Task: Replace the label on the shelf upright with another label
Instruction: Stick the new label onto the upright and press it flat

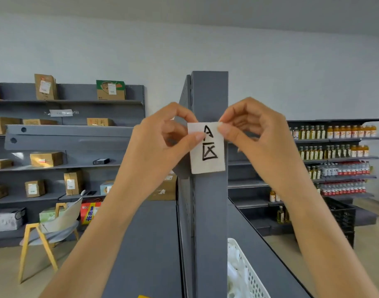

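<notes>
A white paper label (208, 155) with black hand-drawn characters lies against the front face of the grey shelf upright (210, 211), at about mid-height of the view. My left hand (162, 136) pinches its upper left corner between thumb and forefinger. My right hand (248, 130) pinches its upper right corner the same way. The fingertips cover part of the top character. Whether the label is stuck to the upright or only held against it cannot be told.
A white perforated basket (246, 274) sits on the shelf at the lower right of the upright. Grey shelves with cardboard boxes (46, 159) fill the left; shelves of bottles (335, 151) stand at the right. A chair (53, 229) stands on the floor at left.
</notes>
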Available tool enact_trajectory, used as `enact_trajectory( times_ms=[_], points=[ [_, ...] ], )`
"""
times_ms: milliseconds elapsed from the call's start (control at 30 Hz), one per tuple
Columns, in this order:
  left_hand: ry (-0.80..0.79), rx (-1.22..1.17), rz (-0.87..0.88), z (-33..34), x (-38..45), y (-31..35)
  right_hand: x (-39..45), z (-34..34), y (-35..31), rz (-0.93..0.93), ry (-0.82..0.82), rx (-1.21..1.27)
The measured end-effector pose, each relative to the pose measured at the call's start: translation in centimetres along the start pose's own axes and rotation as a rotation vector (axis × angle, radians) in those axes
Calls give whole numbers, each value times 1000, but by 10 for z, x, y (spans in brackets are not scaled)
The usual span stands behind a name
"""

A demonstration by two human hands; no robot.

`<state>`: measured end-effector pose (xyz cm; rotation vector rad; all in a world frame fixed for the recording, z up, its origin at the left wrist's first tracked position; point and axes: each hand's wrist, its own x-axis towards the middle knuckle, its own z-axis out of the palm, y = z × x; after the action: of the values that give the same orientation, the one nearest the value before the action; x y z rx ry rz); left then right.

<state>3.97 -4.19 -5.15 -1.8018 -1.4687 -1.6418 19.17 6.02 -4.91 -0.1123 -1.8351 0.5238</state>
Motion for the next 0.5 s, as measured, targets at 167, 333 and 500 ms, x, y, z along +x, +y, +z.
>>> enact_trajectory(
  times_ms=[167,333,500],
  points=[
    [14,97,26,4,26,1,28,-3,7,11,17,-41],
    [53,228,90,4,41,2,35,-6,5,-5,51,-5],
    [102,324,119,5,49,-2,38,-4,5,-14,54,-12]
  ],
)
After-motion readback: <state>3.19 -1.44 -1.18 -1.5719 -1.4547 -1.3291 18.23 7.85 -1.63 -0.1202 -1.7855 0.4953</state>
